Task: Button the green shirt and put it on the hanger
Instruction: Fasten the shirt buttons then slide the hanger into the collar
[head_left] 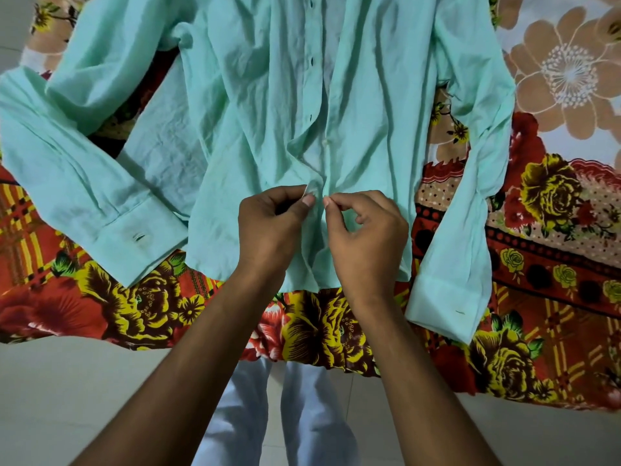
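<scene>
Bed covered by a red, yellow and brown floral bedspread [554, 250] filled most of the view, its near edge running across the lower half of the frame, pale tiled floor [67, 398] below it. Wrinkled mint-green long-sleeved cotton shirt [255, 105] lay face-up and spread flat on the bedspread, hem toward the near edge of the bed, collar end toward the far edge and cut off by the frame. Left-side sleeve [67, 169] angled out toward the bed's left edge, cuff near the near edge; right-side sleeve [470, 196] ran straight down, its cuff hanging just past the near edge. Front placket mostly unfastened: dark buttonholes visible along one front panel, the two panels gaping apart in the middle. Person's pale trouser legs [302, 415] showed below the bed edge, standing on the floor. Both bare forearms reached in from the bottom. Left hand [272, 223] pinched the edge of the left front panel between thumb and curled fingers, low on the placket. Right hand [366, 227] pinched the opposite panel edge right beside it, fingertips of both hands nearly touching. Whether a small button sat in the right pinch, couldn't tell. Hanger not visible.
</scene>
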`<state>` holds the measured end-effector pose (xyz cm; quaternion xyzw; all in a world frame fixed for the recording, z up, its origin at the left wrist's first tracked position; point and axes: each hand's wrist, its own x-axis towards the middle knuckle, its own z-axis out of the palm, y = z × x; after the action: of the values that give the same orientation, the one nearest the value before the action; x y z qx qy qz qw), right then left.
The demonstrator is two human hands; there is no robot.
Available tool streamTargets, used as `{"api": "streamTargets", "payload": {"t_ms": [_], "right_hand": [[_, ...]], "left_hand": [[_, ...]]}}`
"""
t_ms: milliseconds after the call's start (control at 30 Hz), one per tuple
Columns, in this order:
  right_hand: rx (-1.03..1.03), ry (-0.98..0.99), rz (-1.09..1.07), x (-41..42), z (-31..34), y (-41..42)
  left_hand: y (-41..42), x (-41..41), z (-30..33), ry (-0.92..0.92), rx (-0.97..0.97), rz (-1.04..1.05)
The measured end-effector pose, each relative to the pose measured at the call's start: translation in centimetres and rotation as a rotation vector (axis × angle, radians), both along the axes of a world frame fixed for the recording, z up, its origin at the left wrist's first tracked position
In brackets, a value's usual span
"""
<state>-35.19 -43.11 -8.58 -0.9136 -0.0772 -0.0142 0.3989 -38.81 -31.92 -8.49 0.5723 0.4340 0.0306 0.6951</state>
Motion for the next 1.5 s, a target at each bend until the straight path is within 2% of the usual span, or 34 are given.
{"api": "streamTargets", "payload": {"t_ms": [133,400,533,733,1000,1233,1367,1500], "right_hand": [[0.121,0.145,-0.058,0.1,-0.1,0.3],[0.276,0.358,-0.087,0.6,-0.6,0.3],[0.277,0.343,-0.081,0.1,-0.5,0.5],[0.243,0.249,-0.111,-0.2,-0.9,0.5],[0.325,0.317,-0.111,-0.3,-0.7,0.7],[0.366,0.492,0.058,0.4,-0.4,-0.2],[0.393,0.483,0.03,0.8,-0.4,-0.5],[0.304,0.41,0.043,1.1,-0.5,-0.4]], "left_hand": [[-0.6,0.0,0.0,-0.003,-0.053,0.038],[-0.7,-0.3,-0.3,-0.008,-0.012,0.033],[-0.9,-0.2,-0.3,0.008,0.002,0.109],[-0.9,0.0,0.0,-0.028,-0.037,0.059],[-0.1,-0.2,0.3,-0.092,-0.089,0.005],[1.1,0.0,0.0,-0.036,-0.15,-0.04],[1.2,0.1,0.0,-0.052,-0.163,-0.042],[1.1,0.0,0.2,-0.078,-0.146,-0.011]]}}
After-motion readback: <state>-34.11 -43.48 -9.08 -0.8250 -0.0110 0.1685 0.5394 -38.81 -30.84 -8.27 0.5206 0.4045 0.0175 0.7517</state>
